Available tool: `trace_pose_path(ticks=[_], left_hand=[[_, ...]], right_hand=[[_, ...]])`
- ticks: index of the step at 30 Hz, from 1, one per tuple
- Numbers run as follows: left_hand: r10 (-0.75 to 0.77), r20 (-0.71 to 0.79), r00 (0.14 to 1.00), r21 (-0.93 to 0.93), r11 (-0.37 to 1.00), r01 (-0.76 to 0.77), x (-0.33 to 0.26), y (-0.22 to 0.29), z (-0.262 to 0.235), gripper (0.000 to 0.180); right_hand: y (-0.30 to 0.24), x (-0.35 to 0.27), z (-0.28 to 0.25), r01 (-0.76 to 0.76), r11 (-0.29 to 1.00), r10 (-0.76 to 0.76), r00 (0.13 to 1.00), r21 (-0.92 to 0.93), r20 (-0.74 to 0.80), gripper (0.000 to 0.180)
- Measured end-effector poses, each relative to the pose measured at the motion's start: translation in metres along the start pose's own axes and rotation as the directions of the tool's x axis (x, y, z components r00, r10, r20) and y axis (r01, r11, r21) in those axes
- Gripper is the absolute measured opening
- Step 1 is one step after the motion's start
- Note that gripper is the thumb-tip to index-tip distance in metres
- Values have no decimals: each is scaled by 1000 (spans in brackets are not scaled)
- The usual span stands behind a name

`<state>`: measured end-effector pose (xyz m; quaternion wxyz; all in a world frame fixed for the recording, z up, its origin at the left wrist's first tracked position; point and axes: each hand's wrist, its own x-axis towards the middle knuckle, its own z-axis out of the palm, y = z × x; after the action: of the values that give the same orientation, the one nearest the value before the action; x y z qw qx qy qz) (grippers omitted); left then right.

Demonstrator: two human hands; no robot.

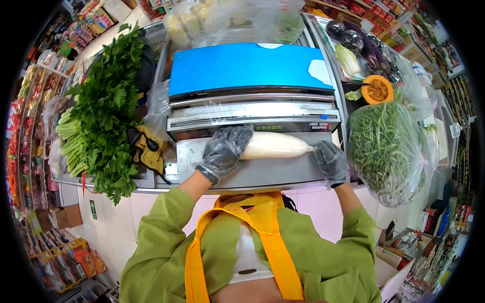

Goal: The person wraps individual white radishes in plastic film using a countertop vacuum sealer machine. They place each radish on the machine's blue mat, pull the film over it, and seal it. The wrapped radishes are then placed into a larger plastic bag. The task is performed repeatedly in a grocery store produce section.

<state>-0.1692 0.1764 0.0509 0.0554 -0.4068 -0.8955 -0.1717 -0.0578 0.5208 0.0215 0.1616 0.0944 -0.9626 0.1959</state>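
Two gloved hands hold one long white radish (275, 145) lengthwise across the steel plate of a film-wrapping machine (252, 101), and every place below is told from that radish. It lies level on the plate just in front of the machine's roller bar, probably so that the film can be drawn over it along its whole length; whether film already covers it I cannot tell, though its skin looks glossy. The left hand (225, 149) is curled over the thick end, fingers spread wide and pressed down on top, holding it steady. The right hand (331, 159) closes narrowly around the tapered tip, fingers drawn together as if pinching that end. Both wear thin grey gloves. Behind the radish rises the machine's blue lid (242, 68), with clear bags of pale produce (202, 20) beyond it. Left of the radish a yellow cloth (146, 146) hangs at the machine's side, and further left a big bunch of leafy celery (101, 111) lies on the surface (146, 179). Right of the radish sits a bulging clear bag of green beans (386, 146), and behind that a cut pumpkin half (377, 90) and dark eggplants (351, 38).
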Motion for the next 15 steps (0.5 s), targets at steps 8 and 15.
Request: trace_pose_path(ticks=[8, 15], left_hand=[[-96, 155, 983, -43, 994, 103, 10, 8, -15, 71], [-35, 101, 994, 8, 999, 34, 12, 11, -35, 72]], right_hand=[[-123, 46, 64, 251, 899, -319, 937, -358, -143, 60], [-97, 99, 52, 499, 818, -514, 857, -286, 26, 55]])
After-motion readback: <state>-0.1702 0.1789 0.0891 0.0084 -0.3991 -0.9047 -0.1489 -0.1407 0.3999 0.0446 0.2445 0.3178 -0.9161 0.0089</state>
